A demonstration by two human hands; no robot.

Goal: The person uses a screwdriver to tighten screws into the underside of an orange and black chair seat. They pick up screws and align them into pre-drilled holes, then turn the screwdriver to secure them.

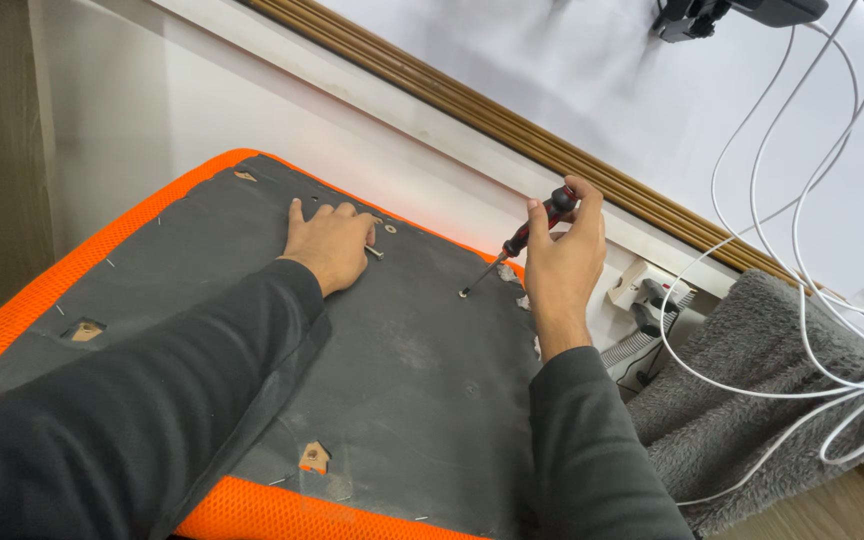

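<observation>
Near two o'clock on the panel (252, 330), my right hand (564, 262) gripped a screwdriver (514, 244) on a screw (464, 293); my left hand (329, 243) lay flat, released. A tilted tip might slip.

left arm: long dark charcoal sleeve of soft knit cloth, ending at the wrist
right arm: same dark charcoal sleeve, cuff snug at the wrist
left hand (327, 243): bare, ringless
right hand (564, 262): bare, ringless

Left hand (327, 243) flat on seat underside (392, 350); screwdriver (522, 238) right of it; blanket (752, 390), cables (812, 300) probably farther right.
</observation>
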